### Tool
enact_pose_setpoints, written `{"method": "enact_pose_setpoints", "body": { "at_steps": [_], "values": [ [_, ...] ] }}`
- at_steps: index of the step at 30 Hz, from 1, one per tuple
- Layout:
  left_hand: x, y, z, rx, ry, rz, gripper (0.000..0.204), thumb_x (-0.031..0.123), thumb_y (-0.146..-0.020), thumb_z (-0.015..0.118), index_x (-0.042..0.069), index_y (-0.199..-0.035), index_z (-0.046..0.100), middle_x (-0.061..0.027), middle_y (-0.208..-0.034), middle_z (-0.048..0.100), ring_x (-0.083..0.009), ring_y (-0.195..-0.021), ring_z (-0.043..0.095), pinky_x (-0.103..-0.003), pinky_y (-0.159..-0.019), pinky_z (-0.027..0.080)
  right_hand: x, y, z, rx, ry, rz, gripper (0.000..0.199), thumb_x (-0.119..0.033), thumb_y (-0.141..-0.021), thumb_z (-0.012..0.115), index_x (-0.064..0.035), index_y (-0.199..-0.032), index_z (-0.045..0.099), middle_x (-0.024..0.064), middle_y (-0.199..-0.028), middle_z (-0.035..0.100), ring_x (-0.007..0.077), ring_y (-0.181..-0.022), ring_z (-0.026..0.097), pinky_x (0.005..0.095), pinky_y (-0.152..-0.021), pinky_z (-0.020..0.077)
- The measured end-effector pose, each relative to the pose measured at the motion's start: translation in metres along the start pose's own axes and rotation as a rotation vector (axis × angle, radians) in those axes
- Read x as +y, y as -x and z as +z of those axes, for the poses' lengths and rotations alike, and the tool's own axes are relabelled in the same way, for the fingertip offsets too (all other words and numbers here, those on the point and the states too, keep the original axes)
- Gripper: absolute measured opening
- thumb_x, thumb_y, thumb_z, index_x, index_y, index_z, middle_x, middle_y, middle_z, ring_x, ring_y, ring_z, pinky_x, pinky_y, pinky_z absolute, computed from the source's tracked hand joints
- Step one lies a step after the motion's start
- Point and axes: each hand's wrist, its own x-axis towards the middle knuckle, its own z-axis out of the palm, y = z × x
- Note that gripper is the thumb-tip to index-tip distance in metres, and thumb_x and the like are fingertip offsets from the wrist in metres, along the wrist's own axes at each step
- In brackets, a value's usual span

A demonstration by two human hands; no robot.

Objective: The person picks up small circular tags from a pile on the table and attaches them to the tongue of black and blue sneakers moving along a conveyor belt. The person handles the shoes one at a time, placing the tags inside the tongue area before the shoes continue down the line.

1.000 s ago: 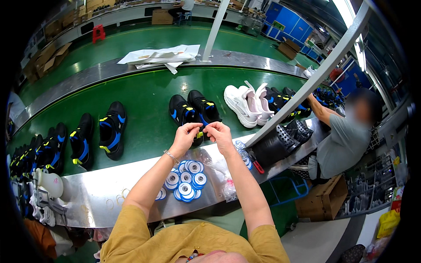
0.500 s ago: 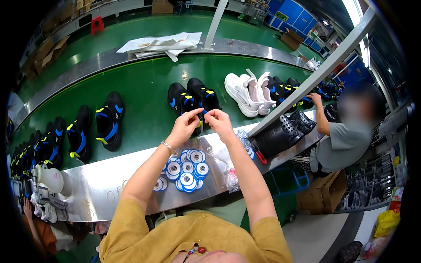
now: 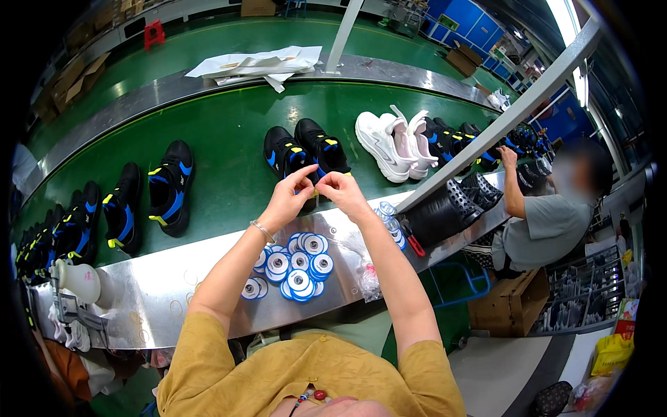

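Observation:
My left hand [image 3: 290,200] and my right hand [image 3: 342,192] meet fingertip to fingertip just over the near end of a pair of black shoes with blue and yellow trim [image 3: 303,155] on the green conveyor belt [image 3: 229,125]. The fingers pinch something small between them; it is too small to make out. A bracelet circles my left wrist. Below my hands, a cluster of blue and white round spools [image 3: 295,264] lies on the steel ledge [image 3: 153,292].
More black and blue shoes [image 3: 170,187] line the belt to the left. White shoes [image 3: 382,142] and further dark pairs sit to the right, where a person in a grey shirt [image 3: 542,222] reaches onto the belt. White sheets [image 3: 257,64] lie at the far side. A slanted metal post [image 3: 500,118] crosses right.
The pair of black shoes and the rest of the line have shifted slightly left and nearer. My hands stay pinched together over the shoes' near end.

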Motion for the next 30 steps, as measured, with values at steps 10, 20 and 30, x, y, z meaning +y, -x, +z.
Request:
{"method": "enact_pose_setpoints", "body": {
  "at_steps": [10, 20, 30],
  "values": [
    [-0.019, 0.002, -0.001, 0.052, 0.317, -0.146, 0.043, 0.0, -0.085, 0.061, -0.002, -0.127, 0.05, -0.0009, -0.086, 0.061, -0.007, -0.079, 0.056, -0.02, -0.075, 0.045, 0.004, 0.001, 0.008, 0.034, -0.071, 0.022, 0.007, -0.004, -0.078, 0.068, -0.0009, -0.081, 0.062, 0.0006, -0.074, 0.06, 0.0055, -0.068, 0.052, 0.0203, -0.061, 0.0414],
    [-0.021, 0.003, -0.002, 0.078, 0.354, -0.182, 0.041, 0.001, -0.085, 0.061, -0.004, -0.125, 0.051, -0.0016, -0.084, 0.061, -0.0074, -0.078, 0.056, -0.02, -0.074, 0.045, 0.007, 0.0, 0.011, 0.009, -0.122, 0.015, 0.007, -0.003, -0.078, 0.069, -0.0014, -0.08, 0.062, 0.0007, -0.076, 0.061, 0.0062, -0.07, 0.054, 0.0201, -0.064, 0.0429],
    [-0.022, 0.005, -0.009, 0.067, 0.356, -0.188, 0.041, 0.001, -0.085, 0.061, -0.005, -0.124, 0.051, -0.0011, -0.084, 0.061, -0.007, -0.077, 0.056, -0.02, -0.074, 0.045, 0.009, -0.002, 0.015, -0.033, -0.165, 0.019, 0.008, -0.004, -0.078, 0.07, -0.0016, -0.081, 0.062, 0.0004, -0.076, 0.062, 0.0058, -0.07, 0.055, 0.0196, -0.064, 0.0431]
  ]
}}
